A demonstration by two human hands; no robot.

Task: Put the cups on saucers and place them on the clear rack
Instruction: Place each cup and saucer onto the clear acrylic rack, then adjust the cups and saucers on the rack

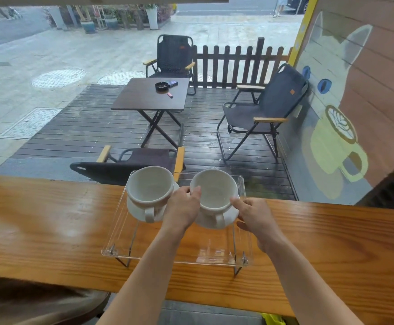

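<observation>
Two white cups stand on white saucers on the far half of the clear rack [125, 240]. The left cup [149, 187] sits on its saucer [136, 213], handle pointing toward me, with no hand on it. The right cup [213, 191] rests on the right saucer [231, 216]. My left hand [183, 207] grips the left side of the right cup and saucer, thumb on the cup's rim. My right hand [255, 218] holds the right side of the same saucer, thumb against the cup's wall.
The rack stands on thin legs on a long wooden counter [50, 231]. Its near half is bare. Beyond the counter's far edge lies a wet deck with a folding table [151, 93] and several folding chairs. A painted wall [355, 102] stands at right.
</observation>
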